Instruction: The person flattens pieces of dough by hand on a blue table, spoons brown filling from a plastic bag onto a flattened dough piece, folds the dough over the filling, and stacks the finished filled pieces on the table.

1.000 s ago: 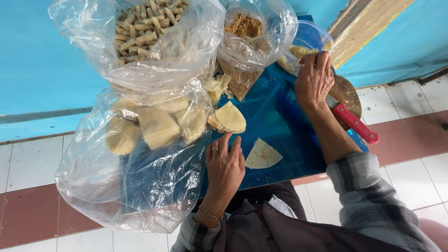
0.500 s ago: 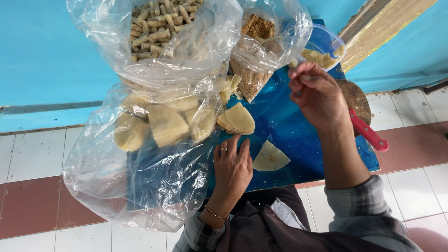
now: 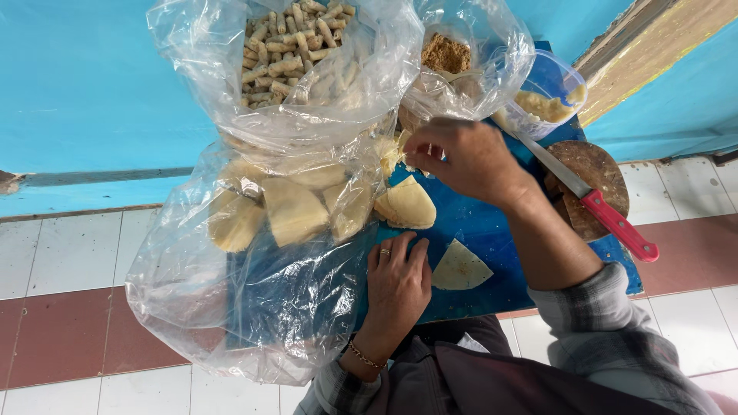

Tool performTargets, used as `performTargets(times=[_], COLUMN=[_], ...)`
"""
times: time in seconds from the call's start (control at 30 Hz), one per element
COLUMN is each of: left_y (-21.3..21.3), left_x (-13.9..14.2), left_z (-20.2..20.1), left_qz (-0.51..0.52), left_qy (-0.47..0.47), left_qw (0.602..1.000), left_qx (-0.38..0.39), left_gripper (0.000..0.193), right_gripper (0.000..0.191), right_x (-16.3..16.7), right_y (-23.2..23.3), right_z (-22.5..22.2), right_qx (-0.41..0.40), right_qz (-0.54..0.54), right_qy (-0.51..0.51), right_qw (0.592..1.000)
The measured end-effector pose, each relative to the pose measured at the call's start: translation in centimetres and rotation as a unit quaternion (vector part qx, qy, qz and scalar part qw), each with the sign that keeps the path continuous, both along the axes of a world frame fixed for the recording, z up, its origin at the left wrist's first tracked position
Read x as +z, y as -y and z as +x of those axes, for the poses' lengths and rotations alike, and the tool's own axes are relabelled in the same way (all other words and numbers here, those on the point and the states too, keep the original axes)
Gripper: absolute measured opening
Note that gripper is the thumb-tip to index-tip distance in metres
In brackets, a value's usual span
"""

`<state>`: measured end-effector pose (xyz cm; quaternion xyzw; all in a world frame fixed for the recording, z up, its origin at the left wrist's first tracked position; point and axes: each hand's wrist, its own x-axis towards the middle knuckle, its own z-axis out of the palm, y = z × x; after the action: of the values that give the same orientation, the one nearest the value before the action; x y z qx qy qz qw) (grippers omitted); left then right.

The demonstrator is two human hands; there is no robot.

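The left hand is lying flat and released on the blue counter, beside the large clear plastic bag of pale folded wrappers. The right hand is pinching pale filling just above a stacked folded wrapper; a triangular wrapper is lying just right of the left hand.

Far beyond the left hand and left of it, a turquoise painted wall, flat and matte. Along its foot, a dark grey strip, scuffed at the far left end. Nearer, level with that hand and off to its left, white floor tiles with thin grout lines, then a red-brown tile band, then white again. Same banding right of the right hand. Beyond that hand, to the right, a slanting yellowish-beige beam across more turquoise. Under both hands, a blue tabletop. Soft, even daylight; faint shadows only.
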<state>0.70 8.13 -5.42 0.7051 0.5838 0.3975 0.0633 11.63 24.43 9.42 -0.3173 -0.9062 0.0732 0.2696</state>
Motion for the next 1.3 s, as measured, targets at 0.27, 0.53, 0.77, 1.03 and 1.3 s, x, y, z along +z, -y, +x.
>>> performTargets(times=[0.27,0.53,0.77,1.03,1.3], left_y=[-0.2,-0.4,-0.7,-0.9,-1.7], left_x=[-1.0,0.2,0.6,1.1,-0.2], left_z=[0.4,0.4,0.7,1.8,2.1], left_qz=[0.013,0.025,0.020,0.032,0.033], left_qy=[-0.003,0.045,0.028,0.041,0.024], left_qw=[1.000,0.998,0.997,0.996,0.995], left_qx=[-0.005,-0.033,-0.073,-0.072,-0.091], left_gripper=[0.028,0.020,0.017,0.016,0.017], right_gripper=[0.011,0.006,0.010,0.045,0.014], right_x=[-2.0,-2.3,-1.9,-5.0,-10.3], right_y=[-8.3,-3.3,-4.5,-11.0,-16.6], right_z=[5.2,3.8,9.7,7.1,6.1], right_qx=[-0.108,-0.016,-0.176,-0.146,-0.275], right_qz=[0.188,0.050,0.100,0.357,0.096], right_qy=[-0.043,0.034,-0.019,0.199,0.227], right_qw=[0.975,0.998,0.979,0.901,0.929])
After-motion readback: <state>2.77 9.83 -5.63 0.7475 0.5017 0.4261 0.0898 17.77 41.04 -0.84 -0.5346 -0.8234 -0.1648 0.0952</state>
